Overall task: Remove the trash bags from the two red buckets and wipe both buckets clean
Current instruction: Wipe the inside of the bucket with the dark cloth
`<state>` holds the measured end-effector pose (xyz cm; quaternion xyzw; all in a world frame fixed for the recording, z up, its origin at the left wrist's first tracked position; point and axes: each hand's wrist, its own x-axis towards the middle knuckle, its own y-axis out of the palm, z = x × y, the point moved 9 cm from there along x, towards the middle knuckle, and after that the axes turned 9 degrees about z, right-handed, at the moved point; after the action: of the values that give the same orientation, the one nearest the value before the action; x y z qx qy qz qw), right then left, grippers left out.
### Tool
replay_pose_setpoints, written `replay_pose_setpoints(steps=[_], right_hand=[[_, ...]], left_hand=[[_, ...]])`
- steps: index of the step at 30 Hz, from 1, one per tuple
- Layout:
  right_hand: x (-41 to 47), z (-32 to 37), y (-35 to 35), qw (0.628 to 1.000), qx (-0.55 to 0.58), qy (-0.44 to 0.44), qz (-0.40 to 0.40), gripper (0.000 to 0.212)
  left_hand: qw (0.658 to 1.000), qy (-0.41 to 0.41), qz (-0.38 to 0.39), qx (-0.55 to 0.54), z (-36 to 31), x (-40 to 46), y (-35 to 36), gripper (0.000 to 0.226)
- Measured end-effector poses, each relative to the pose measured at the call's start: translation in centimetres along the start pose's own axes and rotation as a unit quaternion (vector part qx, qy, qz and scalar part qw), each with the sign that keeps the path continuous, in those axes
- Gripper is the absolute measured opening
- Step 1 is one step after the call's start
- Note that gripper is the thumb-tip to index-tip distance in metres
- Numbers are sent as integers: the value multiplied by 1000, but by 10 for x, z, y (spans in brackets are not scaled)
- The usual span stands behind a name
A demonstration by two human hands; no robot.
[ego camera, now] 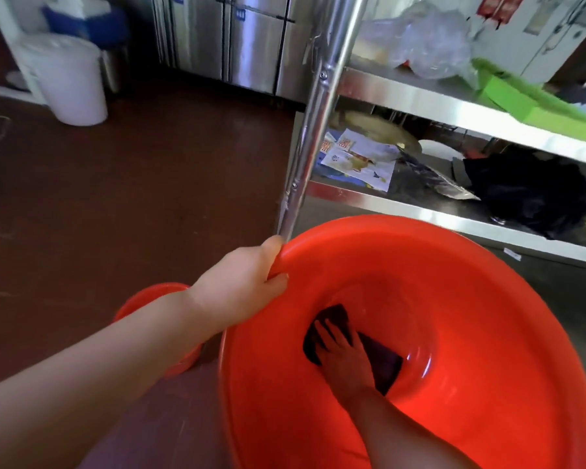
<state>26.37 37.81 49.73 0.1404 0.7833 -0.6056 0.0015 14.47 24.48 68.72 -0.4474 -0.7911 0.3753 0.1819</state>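
Over at the far left a white lidded bin [70, 77] stands on the dark brown floor [132, 170], with a blue cooler [82, 20] behind it and steel cabinet doors [237, 38] along the back. Coming right, part of a second red bucket [156, 299] peeks out behind the forearm, just beside the big one. The left hand [241, 289] clamps the near-left rim of the large red bucket [487, 333], thumb on top, fingers curled over the edge. A shiny steel shelf post [313, 123] rises right behind that thumb. Down inside the bucket the right hand [344, 353] lies flat, fingers spread and straight, pressing a dark cloth [383, 363] against the bottom, arm reaching in from the lower right. Behind, the steel shelf unit [420, 96] crowds the bucket's far rim: clear plastic [427, 42] and a green box [535, 103] sit on the upper level, stained papers [362, 157] and a black bag [528, 191] on the lower one.
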Motion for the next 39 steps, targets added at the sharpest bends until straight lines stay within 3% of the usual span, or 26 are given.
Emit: replay_pose_setpoints(steps=[4,8,13,17,20,24,31,37,39], right_hand=[[26,-30,-29,998,12,62,-23,45],[27,-71,-33,983,39,181,-5,55],[-19,-95,-27,923,127,358,-55,75],[-55,-87,-9,854,223,461,-94,58],[-52,-86,-3,842,225,482,-87,62],[-23,-92,-3,879,171,444,-26,71],[19,-66,-15,972,52,229,22,67],[-6,-10,5,996,-10,73,39,51],[-19,-1,12,996,-12,69,61,61]], left_hand=[[1000,22,4,-3,1,4,-1,15],[999,31,8,9,5,9,-4,17],[999,40,7,11,16,8,-2,20],[999,20,15,-20,31,9,-4,18],[995,39,52,-72,37,10,-2,17],[991,52,56,-111,42,10,-5,14],[994,94,31,-48,25,13,-4,16],[997,74,8,-3,22,13,-4,18],[998,65,2,9,21,15,-6,19]])
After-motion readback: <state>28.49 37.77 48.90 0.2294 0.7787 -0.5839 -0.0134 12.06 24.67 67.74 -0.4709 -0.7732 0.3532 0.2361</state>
